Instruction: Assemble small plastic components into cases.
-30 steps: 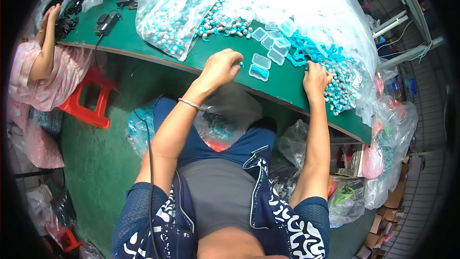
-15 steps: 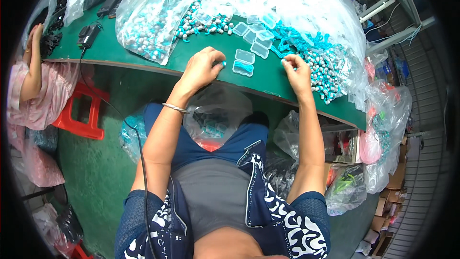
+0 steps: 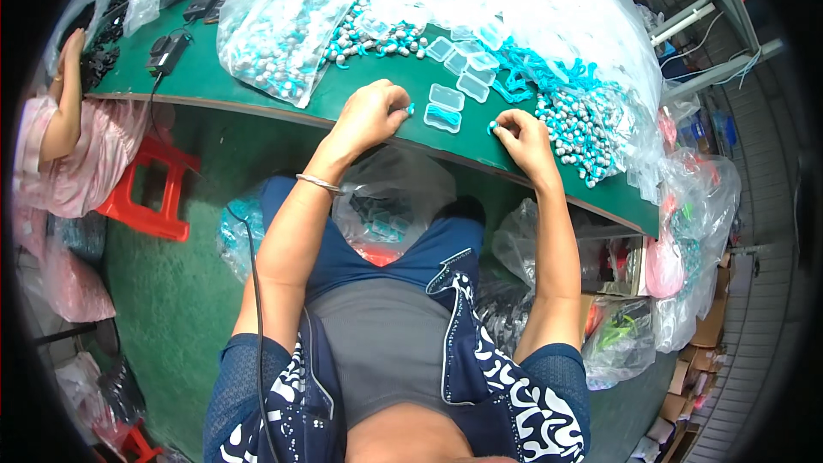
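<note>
While both hands have drawn back to the green desk [image 3: 257, 90] edge, the left hand [image 3: 370, 113] and right hand [image 3: 520, 139] each pinch a small teal piece [image 3: 411, 109]; beyond lie clear cases [image 3: 444, 107], now within reach.

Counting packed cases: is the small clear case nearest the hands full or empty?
Not empty: the small clear case shows turquoise inside; how full, cannot tell.
</note>
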`<state>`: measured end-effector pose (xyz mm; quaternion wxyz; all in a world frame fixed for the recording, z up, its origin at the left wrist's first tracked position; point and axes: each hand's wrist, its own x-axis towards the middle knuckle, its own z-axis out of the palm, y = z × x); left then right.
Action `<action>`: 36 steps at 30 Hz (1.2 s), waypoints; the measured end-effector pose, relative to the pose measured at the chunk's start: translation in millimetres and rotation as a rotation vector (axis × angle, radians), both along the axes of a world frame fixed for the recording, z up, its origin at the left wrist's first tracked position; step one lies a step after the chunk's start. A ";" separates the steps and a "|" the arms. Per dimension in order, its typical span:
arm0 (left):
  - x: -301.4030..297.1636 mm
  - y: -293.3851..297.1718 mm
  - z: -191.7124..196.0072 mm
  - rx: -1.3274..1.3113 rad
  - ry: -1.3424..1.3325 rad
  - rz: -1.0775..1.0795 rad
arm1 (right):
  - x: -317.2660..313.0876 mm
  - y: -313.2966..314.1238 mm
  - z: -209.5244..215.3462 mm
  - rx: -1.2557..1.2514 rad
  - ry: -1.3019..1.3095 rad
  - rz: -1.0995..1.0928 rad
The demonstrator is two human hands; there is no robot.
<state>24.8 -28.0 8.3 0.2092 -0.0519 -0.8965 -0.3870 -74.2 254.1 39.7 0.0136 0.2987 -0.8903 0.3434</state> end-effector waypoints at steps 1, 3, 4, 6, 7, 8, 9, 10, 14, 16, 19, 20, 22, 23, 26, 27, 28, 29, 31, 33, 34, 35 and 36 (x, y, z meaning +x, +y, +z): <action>0.6 -0.1 -0.4 0.006 0.007 -0.004 | 5.7 0.3 0.1 0.000 0.081 0.002; 2.5 1.0 -0.6 0.021 0.022 -0.016 | 18.4 1.7 -5.2 -0.063 0.196 -0.003; 3.0 0.7 -0.9 0.007 0.019 -0.015 | 23.8 3.0 -9.0 -0.094 0.252 -0.007; 2.0 -0.3 -1.3 -0.020 0.012 -0.015 | 30.7 6.1 -21.1 -0.145 0.385 0.077; 0.7 0.1 -1.2 -0.036 0.013 -0.011 | 33.8 7.3 -23.9 -0.161 0.397 0.080; -0.7 0.5 -1.1 -0.052 0.015 -0.007 | 35.6 7.0 -25.8 -0.177 0.409 0.082; -1.0 0.5 -0.4 -0.072 0.016 -0.005 | 36.2 5.6 -25.8 -0.191 0.338 0.038; -0.5 0.4 -0.6 -0.064 0.024 0.000 | 36.7 4.4 -25.6 -0.204 0.267 -0.007; 1.8 4.0 3.3 0.033 0.066 -0.023 | 30.2 2.2 -28.6 -0.135 0.326 -0.067; 3.3 7.6 9.4 0.065 0.086 -0.051 | 34.2 0.9 -28.6 -0.054 0.450 -0.085; 0.9 16.1 15.0 0.023 0.116 -0.100 | 36.1 -2.9 -27.4 -0.096 0.402 -0.081; 0.2 18.5 15.9 0.005 0.114 -0.101 | 36.5 -4.9 -26.8 -0.136 0.347 -0.075; -1.7 23.6 18.6 -0.035 0.109 -0.111 | 41.7 -18.2 -15.8 -0.191 0.354 -0.031; -2.3 24.4 18.2 -0.051 0.106 -0.110 | 43.2 -26.8 -11.7 -0.220 0.356 -0.007; -3.2 26.4 17.5 -0.104 0.109 -0.110 | 43.0 -47.2 -12.0 -0.129 0.473 0.038; -3.7 26.3 16.3 -0.126 0.115 -0.104 | 43.4 -52.5 -13.6 -0.106 0.463 0.037; -4.2 26.3 15.8 -0.149 0.122 -0.099 | 43.5 -55.7 -14.6 -0.085 0.490 0.038; -5.0 26.6 15.7 -0.160 0.114 -0.096 | 43.6 -58.5 -15.4 -0.064 0.518 0.038; -5.8 29.4 15.7 -0.175 0.098 -0.089 | 43.4 -61.3 -15.6 -0.007 0.567 0.044; -5.7 32.0 14.9 -0.230 0.102 -0.091 | 43.4 -61.7 -13.8 0.063 0.610 0.050; -5.8 33.2 14.2 -0.256 0.104 -0.094 | 41.7 -61.1 -14.1 0.065 0.584 0.053; -5.9 33.4 12.4 -0.229 0.109 -0.088 | 38.6 -60.7 -15.1 0.067 0.557 0.057; -6.6 33.0 10.1 -0.203 0.116 -0.082 | 35.7 -60.4 -15.4 0.069 0.533 0.060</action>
